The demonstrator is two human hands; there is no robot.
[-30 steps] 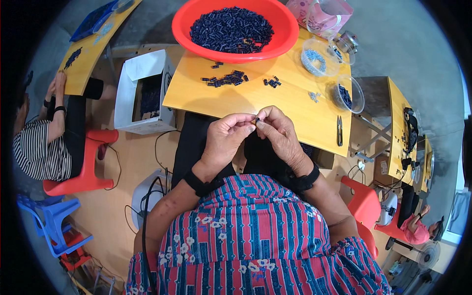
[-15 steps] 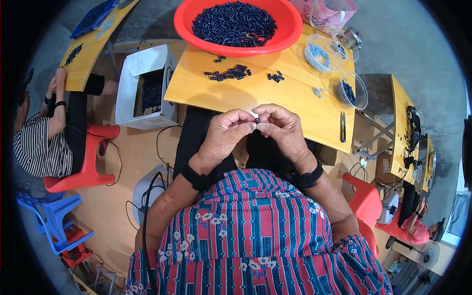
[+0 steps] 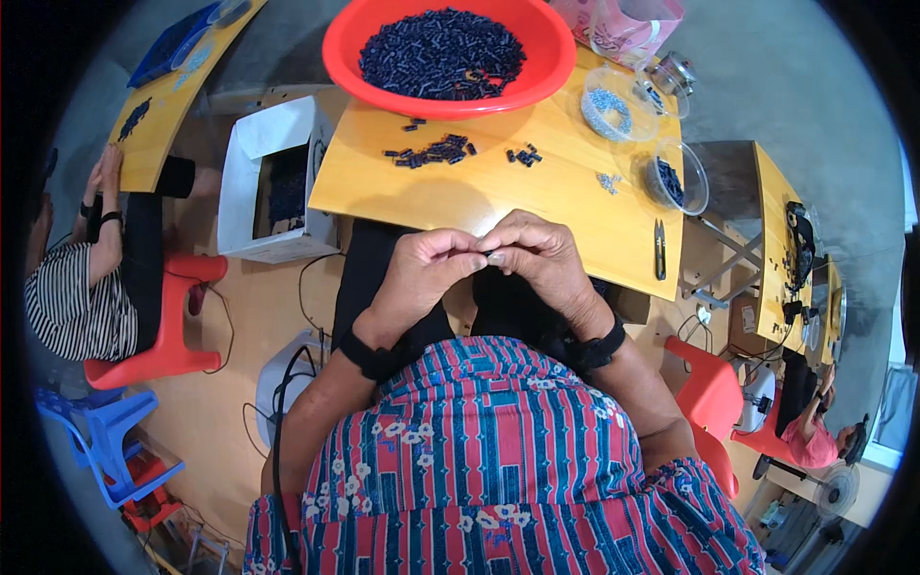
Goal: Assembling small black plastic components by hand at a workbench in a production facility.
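My left hand point(image 3: 419, 275) and my right hand point(image 3: 541, 261) meet in front of me just off the table's near edge. Thumbs and index fingers of both pinch a small dark piece point(image 3: 487, 253), mostly covered by the fingertips. On the wooden table point(image 3: 402, 196) beyond lie a loose pile of dark blue tubular pieces point(image 3: 433, 151) and a smaller group point(image 3: 524, 154). Behind them a red basin point(image 3: 537, 91) holds a heap of similar pieces point(image 3: 441, 53). Some tiny silvery parts point(image 3: 609, 181) lie farther right. A pair of thread snips point(image 3: 659, 249) rests by the right edge.
Clear tubs stand at the table's right: one with small pale parts point(image 3: 608, 113), one with dark pieces point(image 3: 671, 180). A white carton point(image 3: 264, 182) sits left of the table. Co-workers sit far left and far right. Red stools point(image 3: 177, 316) and a blue stool point(image 3: 115, 441) stand around.
My fingertips have closed further over the dark piece, hiding more of it. The whole view has shifted slightly; the things on the table appear unmoved.
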